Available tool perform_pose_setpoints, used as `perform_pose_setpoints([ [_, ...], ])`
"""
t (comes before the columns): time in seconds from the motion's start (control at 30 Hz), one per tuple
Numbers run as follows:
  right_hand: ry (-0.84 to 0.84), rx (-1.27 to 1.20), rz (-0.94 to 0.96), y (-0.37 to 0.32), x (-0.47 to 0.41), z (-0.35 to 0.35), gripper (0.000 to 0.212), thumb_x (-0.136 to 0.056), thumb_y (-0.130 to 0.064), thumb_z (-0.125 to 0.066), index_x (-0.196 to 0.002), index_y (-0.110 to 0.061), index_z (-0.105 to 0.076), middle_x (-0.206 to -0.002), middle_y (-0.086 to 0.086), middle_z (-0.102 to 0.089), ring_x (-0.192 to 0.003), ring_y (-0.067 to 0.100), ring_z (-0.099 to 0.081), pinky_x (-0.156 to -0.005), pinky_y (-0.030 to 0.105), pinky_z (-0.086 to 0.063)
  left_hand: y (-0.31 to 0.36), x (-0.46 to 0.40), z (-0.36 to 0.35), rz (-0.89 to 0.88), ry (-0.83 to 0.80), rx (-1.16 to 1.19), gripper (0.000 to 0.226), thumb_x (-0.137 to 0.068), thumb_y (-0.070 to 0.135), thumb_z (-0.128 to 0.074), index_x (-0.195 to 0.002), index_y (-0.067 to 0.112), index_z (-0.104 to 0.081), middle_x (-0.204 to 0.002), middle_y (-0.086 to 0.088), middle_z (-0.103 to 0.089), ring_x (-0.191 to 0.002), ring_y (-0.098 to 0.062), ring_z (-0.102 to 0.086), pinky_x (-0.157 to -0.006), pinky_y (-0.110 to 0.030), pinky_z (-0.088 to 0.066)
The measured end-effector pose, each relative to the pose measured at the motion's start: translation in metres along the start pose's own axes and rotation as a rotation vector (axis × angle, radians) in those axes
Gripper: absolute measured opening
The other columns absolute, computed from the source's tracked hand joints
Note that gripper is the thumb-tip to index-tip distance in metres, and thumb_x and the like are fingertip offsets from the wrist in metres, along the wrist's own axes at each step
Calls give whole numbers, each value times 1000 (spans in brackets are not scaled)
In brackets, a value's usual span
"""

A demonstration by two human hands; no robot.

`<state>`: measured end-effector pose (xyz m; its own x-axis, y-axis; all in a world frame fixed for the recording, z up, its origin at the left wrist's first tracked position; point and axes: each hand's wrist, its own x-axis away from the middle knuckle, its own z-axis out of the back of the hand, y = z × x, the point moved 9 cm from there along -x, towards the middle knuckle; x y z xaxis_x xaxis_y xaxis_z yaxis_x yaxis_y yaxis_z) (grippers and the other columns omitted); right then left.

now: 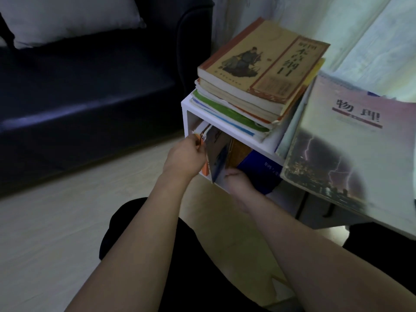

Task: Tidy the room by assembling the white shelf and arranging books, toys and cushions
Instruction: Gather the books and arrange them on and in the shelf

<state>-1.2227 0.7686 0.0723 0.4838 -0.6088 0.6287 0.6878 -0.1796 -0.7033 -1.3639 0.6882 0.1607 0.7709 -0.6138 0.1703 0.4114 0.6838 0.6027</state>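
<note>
A low white shelf (186, 104) stands on the floor beside the sofa. Several books lean upright inside its open compartment (217, 152), with a dark blue book (263, 170) lying to their right. My left hand (185, 155) grips the edge of the leftmost books, an orange cover under its fingers. My right hand (239, 182) holds the bottom edge of the leaning books from below. A stack of books (258, 73) topped by a tan volume lies on the shelf's top. A large physics textbook (351, 149) lies tilted at the right.
A dark blue sofa (90, 91) with a white cushion (69, 19) fills the left. Pale wood floor (56, 221) lies in front of it. Light curtains (360, 30) hang behind the shelf. My dark-clothed knees sit below my arms.
</note>
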Motion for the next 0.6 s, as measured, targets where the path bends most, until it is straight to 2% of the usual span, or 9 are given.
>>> perform_pose_setpoints([
  [0.07,-48,24,20,-10,22,4,36,-98,-10,-40,-133,-6,-49,-135,14,-51,-125,31,-48,-107,39,-40,4,16,15,3,41,30,19,-99,29,-45,-106,18,-59,-91,-5,-65,-72,-14,-61,-52,-25,-42],
  [0.17,-135,80,106,-41,68,18,41,-101,-9,-36,-142,-6,-38,-143,11,-42,-131,27,-40,-109,37,-32,20,40,41,-17,124,42,17,-100,26,-43,-98,20,-59,-83,0,-62,-68,-9,-58,-52,-25,-39],
  [0.23,-189,137,186,-58,98,33,40,-100,-9,-37,-139,-2,-43,-140,16,-45,-128,30,-43,-106,36,-35,40,57,63,-60,225,77,19,-99,24,-42,-95,19,-60,-81,-1,-62,-68,-10,-58,-55,-26,-42],
  [0.33,-244,202,230,-75,125,52,33,-96,-3,-44,-126,7,-54,-120,23,-59,-112,35,-56,-96,40,-44,79,75,99,-184,399,173,17,-99,21,-44,-94,17,-60,-79,1,-61,-66,-11,-57,-55,-26,-42],
  [0.4,-272,184,231,-80,141,77,30,-97,0,-43,-125,2,-55,-123,23,-59,-104,33,-64,-92,40,-51,115,87,113,-292,433,243,15,-100,21,-45,-98,19,-60,-84,6,-61,-70,-6,-58,-57,-22,-44],
  [0.47,-308,41,185,-83,155,105,30,-100,1,-33,-123,3,-53,-116,25,-59,-75,24,-71,-69,29,-58,150,93,114,-376,395,273,15,-100,21,-45,-102,19,-60,-94,9,-60,-80,-2,-59,-64,-19,-49],
  [0.5,-277,-23,164,-85,162,122,29,-101,-2,-32,-118,3,-54,-109,23,-61,-65,23,-69,-59,27,-57,167,93,109,-406,358,269,15,-100,20,-45,-101,19,-61,-97,9,-60,-85,-2,-59,-67,-18,-50],
  [0.53,-196,-57,167,-87,163,143,27,-101,-4,-34,-113,4,-57,-104,19,-64,-64,24,-67,-56,28,-57,182,91,99,-422,309,259,15,-100,20,-46,-100,20,-60,-99,7,-60,-87,-4,-59,-68,-19,-50],
  [0.6,123,23,232,-86,154,199,24,-96,-6,-45,-113,0,-62,-107,14,-67,-81,26,-67,-70,35,-60,210,83,68,-428,165,168,15,-98,18,-47,-101,22,-61,-100,3,-62,-86,-10,-59,-65,-20,-46],
])
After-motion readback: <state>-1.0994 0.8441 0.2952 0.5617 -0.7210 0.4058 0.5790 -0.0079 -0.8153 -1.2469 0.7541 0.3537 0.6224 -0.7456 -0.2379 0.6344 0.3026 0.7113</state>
